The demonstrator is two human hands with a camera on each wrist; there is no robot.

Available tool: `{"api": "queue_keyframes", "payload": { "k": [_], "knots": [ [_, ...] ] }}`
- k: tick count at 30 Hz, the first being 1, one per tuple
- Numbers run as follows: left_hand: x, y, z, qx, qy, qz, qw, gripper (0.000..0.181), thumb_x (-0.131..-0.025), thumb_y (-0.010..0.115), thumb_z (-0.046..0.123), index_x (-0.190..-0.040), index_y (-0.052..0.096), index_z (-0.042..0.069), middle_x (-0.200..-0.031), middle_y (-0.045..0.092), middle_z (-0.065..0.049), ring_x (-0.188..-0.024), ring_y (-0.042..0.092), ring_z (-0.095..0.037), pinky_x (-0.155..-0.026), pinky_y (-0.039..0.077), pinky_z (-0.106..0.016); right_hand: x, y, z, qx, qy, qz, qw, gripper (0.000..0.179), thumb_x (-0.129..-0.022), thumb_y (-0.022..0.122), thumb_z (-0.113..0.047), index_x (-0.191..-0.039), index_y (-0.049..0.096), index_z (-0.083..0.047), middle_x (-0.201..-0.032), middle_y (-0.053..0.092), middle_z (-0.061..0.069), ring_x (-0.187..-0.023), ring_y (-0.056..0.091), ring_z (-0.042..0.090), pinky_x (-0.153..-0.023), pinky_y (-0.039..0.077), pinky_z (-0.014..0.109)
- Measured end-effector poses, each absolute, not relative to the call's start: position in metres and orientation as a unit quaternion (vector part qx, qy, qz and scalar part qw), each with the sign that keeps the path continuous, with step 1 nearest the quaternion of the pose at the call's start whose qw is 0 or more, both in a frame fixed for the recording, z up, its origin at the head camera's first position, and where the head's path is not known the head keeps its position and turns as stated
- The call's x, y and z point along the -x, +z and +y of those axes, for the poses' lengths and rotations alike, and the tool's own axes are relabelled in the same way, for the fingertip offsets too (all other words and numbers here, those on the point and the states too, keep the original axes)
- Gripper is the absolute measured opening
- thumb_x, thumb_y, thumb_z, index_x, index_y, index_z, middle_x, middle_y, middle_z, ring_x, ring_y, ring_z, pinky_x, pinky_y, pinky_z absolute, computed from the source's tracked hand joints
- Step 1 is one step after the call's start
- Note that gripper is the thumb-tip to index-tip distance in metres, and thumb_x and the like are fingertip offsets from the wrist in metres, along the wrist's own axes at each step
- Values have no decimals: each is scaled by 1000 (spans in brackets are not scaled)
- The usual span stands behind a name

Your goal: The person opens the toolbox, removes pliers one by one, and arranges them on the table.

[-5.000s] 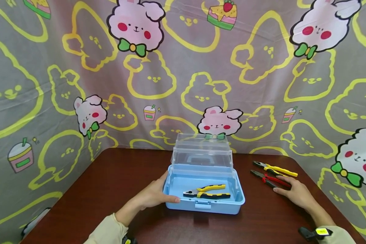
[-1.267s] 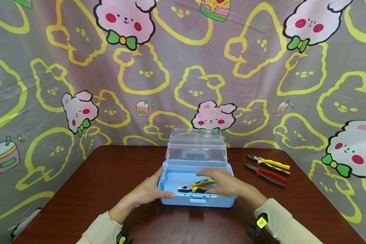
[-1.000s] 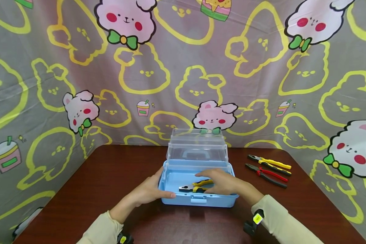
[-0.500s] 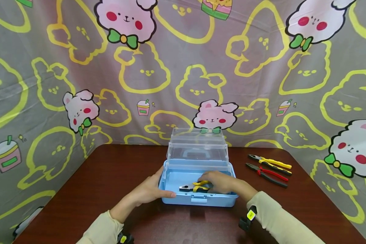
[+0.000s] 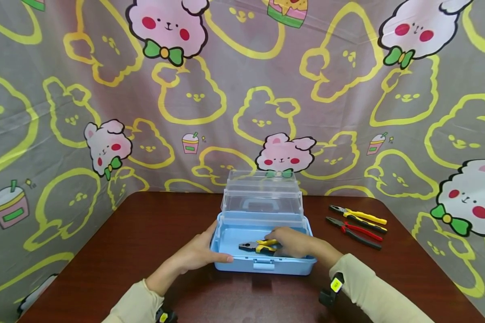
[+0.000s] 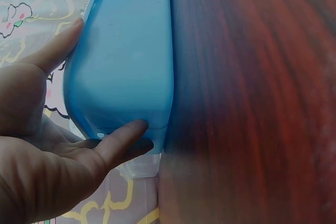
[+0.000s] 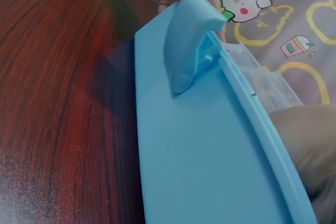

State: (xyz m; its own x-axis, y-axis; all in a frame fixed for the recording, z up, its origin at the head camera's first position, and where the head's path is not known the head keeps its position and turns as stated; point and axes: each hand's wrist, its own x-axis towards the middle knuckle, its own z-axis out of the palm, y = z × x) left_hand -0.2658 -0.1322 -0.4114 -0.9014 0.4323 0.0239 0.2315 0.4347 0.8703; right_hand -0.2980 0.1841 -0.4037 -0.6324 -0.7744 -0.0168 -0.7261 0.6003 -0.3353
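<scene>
A light-blue toolbox with its clear lid raised stands mid-table. My left hand holds its left end, thumb at the front rim; the left wrist view shows the fingers on the end wall. Inside the box, my right hand grips the yellow-and-black handles of a pair of combination pliers. The pliers' head points left and sits slightly raised near the front wall. In the right wrist view, the box's front wall with its latch covers the pliers and most of the right hand.
Right of the box lie two more tools: pliers with yellow-and-black handles and pliers with red-and-black handles. Beneath everything is a dark wooden table. A patterned cloth hangs behind and at the sides.
My right hand has come from the red-handled pliers into the box and its fingers have closed on the pliers there. Their head has risen slightly. The left hand still holds the box.
</scene>
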Motion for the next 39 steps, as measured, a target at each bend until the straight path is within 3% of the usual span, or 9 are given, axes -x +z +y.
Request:
{"api": "queue_keyframes", "payload": {
  "k": [7, 15, 29, 39],
  "knots": [
    [265, -412, -133, -196, 495, 840, 103, 125, -80, 92, 36, -167, 7, 8, -153, 43, -26, -121, 55, -37, -100, 44, -58, 298, -402, 185, 412, -179, 890, 77, 40, -91, 80, -6, -127, 70, 4, -121, 71, 9, -112, 64, 22, -95, 52, 42],
    [265, -411, -134, -195, 484, 848, 98, 126, -79, 92, 37, -166, 7, 6, -151, 44, -28, -121, 55, -36, -101, 44, -58, 294, -396, 189, 400, -199, 893, 52, 32, -88, 84, -10, -119, 77, -4, -112, 74, -2, -102, 64, 14, -90, 53, 40],
    [264, -410, -134, -192, 485, 848, 97, 127, -77, 93, 39, -167, 7, 9, -152, 43, -27, -121, 55, -36, -100, 44, -58, 283, -378, 200, 389, -234, 889, 49, 34, -91, 81, -13, -123, 75, -4, -117, 73, 0, -107, 64, 20, -93, 52, 49],
    [266, -411, -134, -204, 499, 836, 102, 126, -78, 93, 35, -167, 7, 8, -150, 46, -27, -121, 56, -36, -101, 44, -55, 272, -367, 214, 384, -246, 890, 24, 34, -89, 84, -12, -121, 75, -7, -114, 72, -3, -100, 65, 21, -89, 54, 44]
  ]
}}
